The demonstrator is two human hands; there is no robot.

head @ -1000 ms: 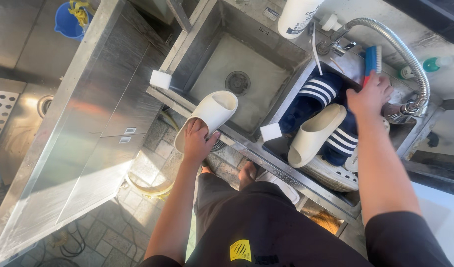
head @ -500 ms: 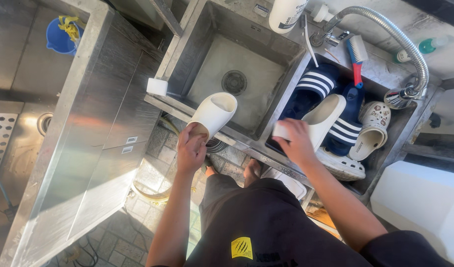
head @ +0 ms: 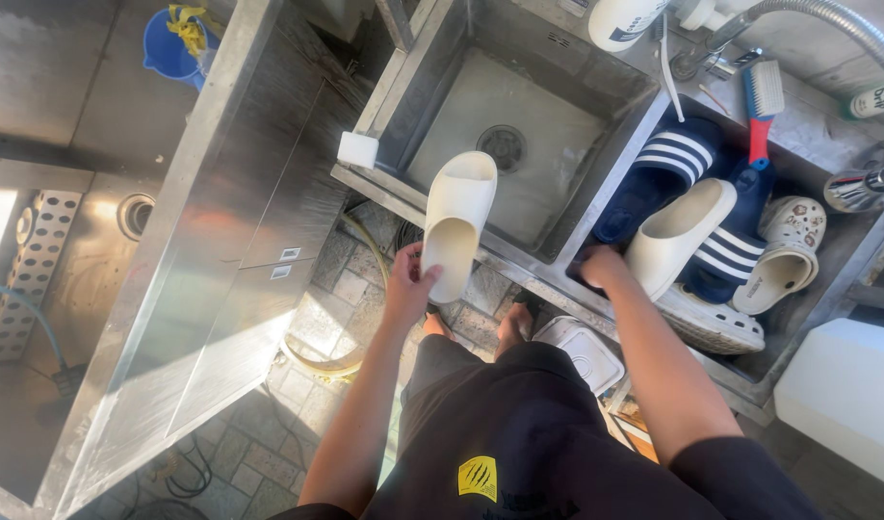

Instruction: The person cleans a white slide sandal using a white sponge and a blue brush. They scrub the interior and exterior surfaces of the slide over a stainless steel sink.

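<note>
My left hand (head: 409, 286) grips the heel end of a cream slide sandal (head: 457, 218) and holds it over the front rim of the empty steel sink basin (head: 481, 106). My right hand (head: 601, 267) reaches down into the right basin (head: 851, 250), beside the matching cream slide (head: 675, 237); its fingers are hidden and I cannot see what they touch. That basin also holds two navy slides with white stripes (head: 665, 164), two cream clogs (head: 784, 260) and a red-and-blue scrub brush (head: 760, 116).
A white soap bar (head: 357, 149) sits on the sink's front left corner. A flexible metal hose tap (head: 846, 34) arches over the right basin. A steel counter (head: 172, 250) runs along the left, a blue bucket (head: 168, 48) beyond it. A white lidded box (head: 586, 351) lies by my feet.
My right hand came down from the tap to the front of the right basin, where it now dips inside. My left hand lifted the cream slide slightly higher over the sink rim.
</note>
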